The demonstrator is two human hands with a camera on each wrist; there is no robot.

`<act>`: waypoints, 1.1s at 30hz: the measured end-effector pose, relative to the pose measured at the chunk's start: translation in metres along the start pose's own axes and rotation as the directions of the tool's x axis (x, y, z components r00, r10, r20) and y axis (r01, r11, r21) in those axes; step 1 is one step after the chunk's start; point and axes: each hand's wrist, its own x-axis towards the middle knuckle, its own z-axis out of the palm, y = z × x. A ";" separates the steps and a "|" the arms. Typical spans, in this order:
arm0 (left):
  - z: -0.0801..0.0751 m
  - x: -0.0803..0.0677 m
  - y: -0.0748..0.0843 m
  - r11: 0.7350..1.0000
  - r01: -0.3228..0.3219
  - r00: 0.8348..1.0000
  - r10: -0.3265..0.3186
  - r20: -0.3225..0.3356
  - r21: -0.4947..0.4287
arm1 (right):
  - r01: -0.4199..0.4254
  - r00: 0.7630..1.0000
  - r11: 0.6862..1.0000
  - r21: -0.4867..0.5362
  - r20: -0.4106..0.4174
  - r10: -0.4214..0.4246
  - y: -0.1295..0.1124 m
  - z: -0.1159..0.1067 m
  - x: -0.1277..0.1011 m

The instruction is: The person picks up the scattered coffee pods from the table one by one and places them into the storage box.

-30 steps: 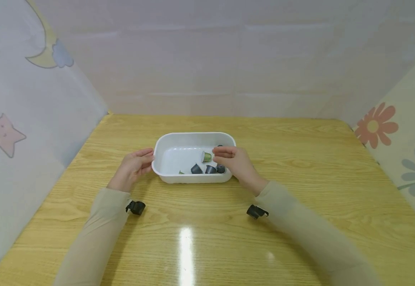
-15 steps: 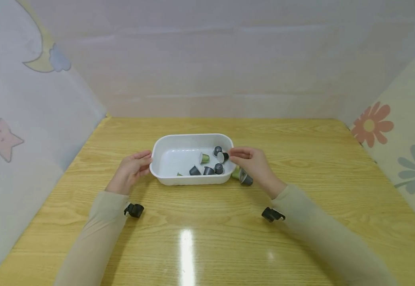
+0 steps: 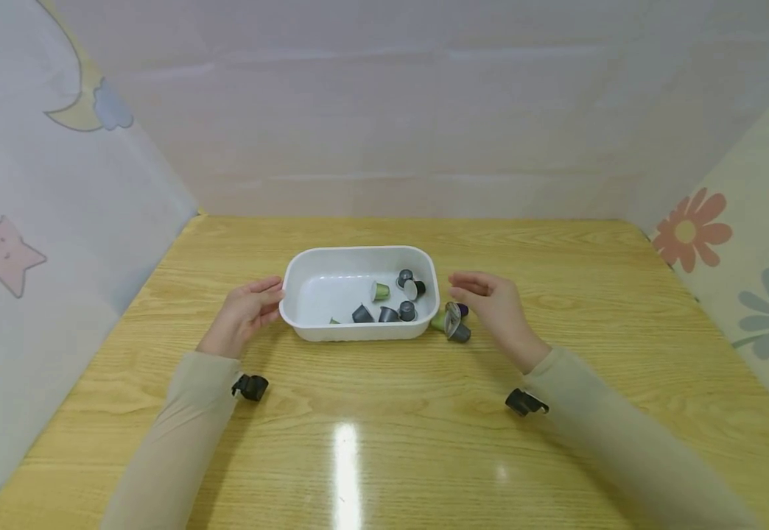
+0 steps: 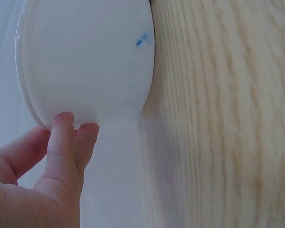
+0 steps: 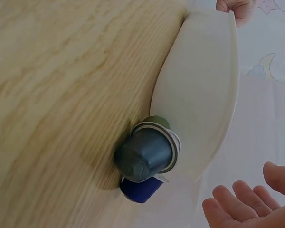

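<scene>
A white oval-cornered tub stands on the table. At its left end my left hand touches the outer wall; the fingertips lie just below the rim in the left wrist view. Beyond the tub's right end, my right hand hovers with nothing in its fingers. Just left of it, several coffee capsules lie close together on the table: a dark grey capsule, a purple-blue capsule and a green capsule, partly hidden.
Inside the tub are several more capsules, mostly at its right: a green capsule, a dark grey capsule and others. The wooden table meets printed cloth walls at the back and sides.
My right hand has moved right, out from over the tub to beside it, uncovering the capsules at the tub's right end and those outside. The left hand stays at the tub.
</scene>
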 end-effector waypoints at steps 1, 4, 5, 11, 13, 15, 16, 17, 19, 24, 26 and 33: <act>0.000 0.000 0.000 1.000 -0.001 1.000 0.001 0.002 -0.004 | 0.002 1.000 1.000 0.001 0.002 -0.002 0.001 -0.001 0.000; 0.000 0.000 0.001 1.000 -0.002 1.000 0.002 0.002 -0.009 | 0.006 1.000 1.000 -0.009 0.009 -0.006 0.006 -0.005 -0.001; 0.000 0.001 0.001 1.000 -0.001 1.000 0.001 0.003 -0.011 | 0.004 1.000 1.000 -0.015 0.012 -0.004 0.008 -0.006 -0.001; 0.002 0.001 0.001 1.000 -0.002 1.000 0.002 0.014 -0.021 | -0.014 1.000 0.999 -0.040 0.007 0.014 0.019 -0.011 0.001; 0.001 0.002 0.001 1.000 -0.002 1.000 0.002 0.016 -0.026 | -0.018 1.000 0.999 -0.046 0.008 0.019 0.022 -0.012 0.002; 0.001 0.002 0.001 0.999 -0.001 1.000 0.001 0.015 -0.032 | -0.022 1.000 0.999 -0.049 0.019 0.023 0.025 -0.012 0.003; 0.001 0.002 0.001 1.000 -0.001 1.000 0.001 0.013 -0.031 | -0.024 0.999 0.998 -0.051 0.028 0.025 0.026 -0.013 0.003; 0.001 0.002 0.001 1.000 -0.001 1.000 0.002 0.012 -0.029 | -0.024 0.999 0.998 -0.056 0.039 0.027 0.027 -0.013 0.004; 0.001 0.002 0.001 1.000 -0.002 1.000 0.002 0.008 -0.018 | -0.027 0.998 0.998 -0.061 0.062 0.031 0.029 -0.013 0.004; 0.001 0.002 0.000 1.000 0.000 1.000 0.000 -0.002 -0.008 | -0.036 0.994 0.996 -0.080 0.096 0.044 0.034 -0.014 0.005; 0.001 0.002 0.000 1.000 0.000 1.000 0.000 -0.004 -0.019 | -0.042 0.993 0.995 -0.093 0.105 0.052 0.035 -0.014 0.006; 0.001 0.002 0.001 1.000 -0.001 1.000 0.001 -0.003 -0.027 | -0.028 0.990 0.983 -0.182 0.134 0.053 0.041 -0.014 0.014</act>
